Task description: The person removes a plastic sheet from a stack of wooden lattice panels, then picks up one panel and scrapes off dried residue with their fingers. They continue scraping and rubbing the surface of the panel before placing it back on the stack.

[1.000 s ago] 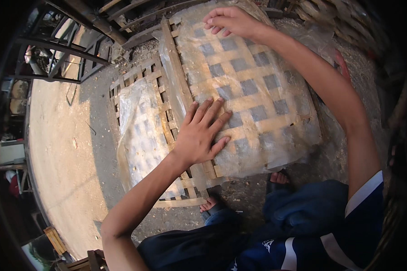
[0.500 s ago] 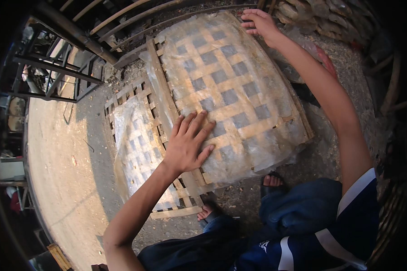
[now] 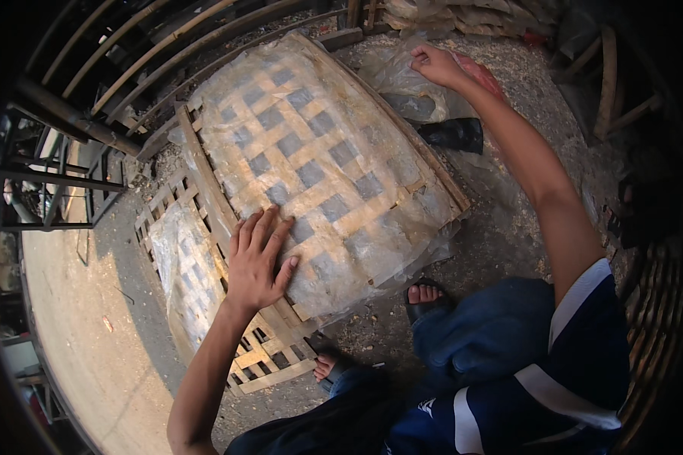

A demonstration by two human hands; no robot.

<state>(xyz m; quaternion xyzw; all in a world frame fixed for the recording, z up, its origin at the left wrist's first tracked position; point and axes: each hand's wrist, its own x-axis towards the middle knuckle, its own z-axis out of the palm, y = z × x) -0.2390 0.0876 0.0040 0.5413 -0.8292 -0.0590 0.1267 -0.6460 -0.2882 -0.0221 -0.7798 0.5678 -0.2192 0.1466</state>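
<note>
Woven bamboo lattice panel (image 3: 311, 159), wrapped in clear plastic film, lying flat on the gritty ground (image 3: 501, 227) ahead of the person's knees; its near corner overlaps a second lattice panel.

Left hand (image 3: 256, 264): palm down on the near left part of the wrapped panel, fingers (image 3: 262, 227) spread wide and flat against the film.

Right hand (image 3: 432, 64): stretched to the far right, beyond the panel's edge, fingers curled and pinching a loose crumpled plastic sheet (image 3: 398, 80) (how firmly cannot be told).

Second lattice panel (image 3: 197, 280): partly film-covered, lower and to the left, its open wooden slats showing at the near end.

Black object (image 3: 454, 133): on the ground just beside the panel's right edge, under the right forearm.

Bamboo poles (image 3: 144, 57): stacked along the far left side, close to the panel's far edge.

Sandalled feet (image 3: 425, 297): just short of the panel's near edge.

Metal frame (image 3: 61, 182): at far left, well apart from the hands.
</note>
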